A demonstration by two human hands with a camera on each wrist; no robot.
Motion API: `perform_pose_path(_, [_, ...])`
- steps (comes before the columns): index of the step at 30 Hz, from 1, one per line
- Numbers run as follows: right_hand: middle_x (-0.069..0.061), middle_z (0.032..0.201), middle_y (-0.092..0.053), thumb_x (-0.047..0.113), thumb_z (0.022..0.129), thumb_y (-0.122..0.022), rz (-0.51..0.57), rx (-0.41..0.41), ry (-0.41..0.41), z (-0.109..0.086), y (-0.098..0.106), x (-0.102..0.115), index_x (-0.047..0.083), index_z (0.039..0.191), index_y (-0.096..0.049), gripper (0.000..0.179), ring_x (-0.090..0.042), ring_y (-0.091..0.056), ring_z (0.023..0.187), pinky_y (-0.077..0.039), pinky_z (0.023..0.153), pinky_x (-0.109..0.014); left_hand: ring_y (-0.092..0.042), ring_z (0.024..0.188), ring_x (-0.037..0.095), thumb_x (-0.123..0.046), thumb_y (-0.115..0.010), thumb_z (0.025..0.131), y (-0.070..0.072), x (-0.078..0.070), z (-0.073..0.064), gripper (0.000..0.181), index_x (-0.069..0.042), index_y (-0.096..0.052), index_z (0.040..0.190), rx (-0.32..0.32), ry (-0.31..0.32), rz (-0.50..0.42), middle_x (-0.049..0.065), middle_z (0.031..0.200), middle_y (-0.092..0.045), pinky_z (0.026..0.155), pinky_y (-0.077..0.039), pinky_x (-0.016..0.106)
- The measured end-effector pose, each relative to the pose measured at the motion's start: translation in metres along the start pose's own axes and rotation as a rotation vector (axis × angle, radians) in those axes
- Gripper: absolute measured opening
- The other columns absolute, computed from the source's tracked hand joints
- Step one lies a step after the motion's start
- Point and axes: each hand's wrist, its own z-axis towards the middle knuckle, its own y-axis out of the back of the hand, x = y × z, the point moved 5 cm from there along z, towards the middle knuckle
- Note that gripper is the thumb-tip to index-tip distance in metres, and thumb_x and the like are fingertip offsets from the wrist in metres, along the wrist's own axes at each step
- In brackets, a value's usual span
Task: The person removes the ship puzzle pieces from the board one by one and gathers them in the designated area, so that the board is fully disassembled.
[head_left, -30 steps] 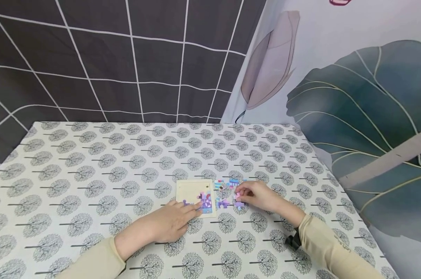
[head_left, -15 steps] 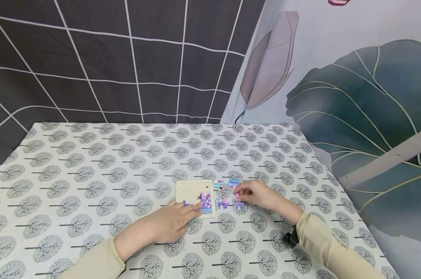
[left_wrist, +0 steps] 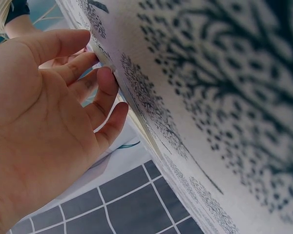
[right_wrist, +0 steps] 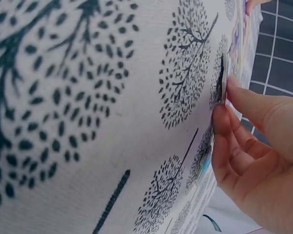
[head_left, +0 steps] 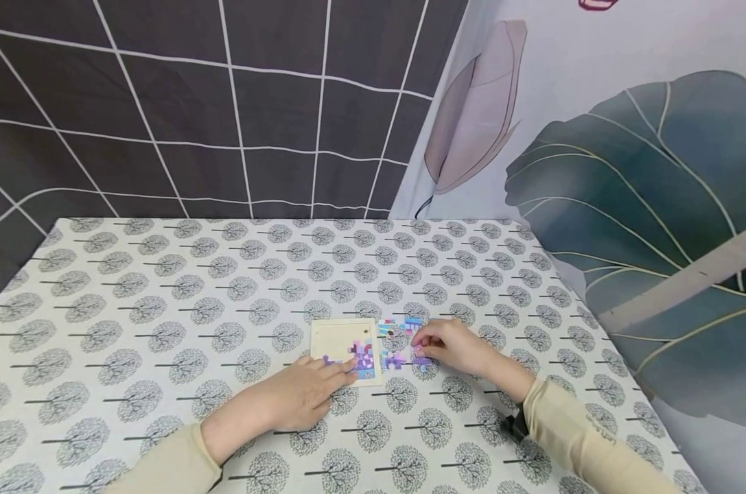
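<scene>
A shallow, cream-coloured puzzle tray (head_left: 343, 321) lies on the table. Joined purple and pink jigsaw pieces (head_left: 364, 358) fill part of its lower right. My left hand (head_left: 301, 392) rests over the tray's lower left with fingers extended onto the pieces; the left wrist view shows its fingertips bent slightly at the tray's edge. To the right of the tray, my right hand (head_left: 453, 346) pinches a jigsaw piece (right_wrist: 224, 80) between thumb and fingers, seen edge-on close above the cloth in the right wrist view. Its printed side is mostly hidden there.
Loose jigsaw pieces lie between tray and right hand: a striped one (head_left: 387, 329), a blue one (head_left: 413, 325), a purple-pink one (head_left: 394, 360) and a purple one (head_left: 421, 360). A tree-patterned cloth (head_left: 224, 288) covers the table. A dark checked curtain (head_left: 181, 103) hangs behind.
The right hand stays by the loose pieces, its fingers shifting slightly left with the pinched jigsaw piece. The left hand keeps its place on the tray.
</scene>
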Motion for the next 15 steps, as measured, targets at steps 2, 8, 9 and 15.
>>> perform_pose_path(2, [0.005,0.081,-0.063,0.008,0.081,-0.07,-0.021,-0.01,-0.002,-0.0007,-0.0001,0.0009,0.008,0.093,-0.07,0.013,-0.004,-0.057,0.073,-0.052,0.068,-0.017,-0.037,0.132,0.028,-0.018,-0.051,0.092,-0.0003,0.0002,-0.0001,0.053,-0.012,-0.037,0.143,0.0,0.001,0.0,0.001,0.151,-0.029,0.111,-0.029,0.046])
perform_pose_path(8, [0.005,0.08,-0.064,0.008,0.08,-0.07,-0.072,-0.012,-0.007,-0.0018,-0.0002,0.0015,0.009,0.092,-0.07,0.012,-0.003,-0.057,0.072,-0.052,0.068,-0.017,-0.037,0.133,0.028,-0.018,-0.052,0.092,-0.0015,0.0006,0.0007,0.054,-0.013,-0.037,0.143,0.002,0.004,-0.004,0.001,0.152,-0.029,0.111,-0.028,0.046])
perform_pose_path(9, [0.005,0.081,-0.064,0.008,0.08,-0.07,-0.078,-0.01,-0.007,-0.0018,-0.0002,0.0015,0.009,0.092,-0.07,0.012,-0.003,-0.057,0.072,-0.052,0.068,-0.017,-0.037,0.133,0.028,-0.018,-0.052,0.092,-0.0017,0.0009,0.0008,0.054,-0.013,-0.037,0.144,0.005,0.007,-0.005,0.0,0.152,-0.028,0.111,-0.028,0.046])
perform_pose_path(15, [0.006,0.083,-0.063,0.011,0.081,-0.069,-0.16,-0.004,0.018,-0.0019,0.0009,0.0044,0.011,0.094,-0.068,0.014,-0.004,-0.057,0.075,-0.052,0.07,-0.019,-0.037,0.133,0.027,-0.019,-0.051,0.092,-0.0017,0.0021,0.0019,0.054,-0.014,-0.037,0.144,0.014,0.018,-0.011,-0.001,0.152,-0.027,0.112,-0.026,0.046])
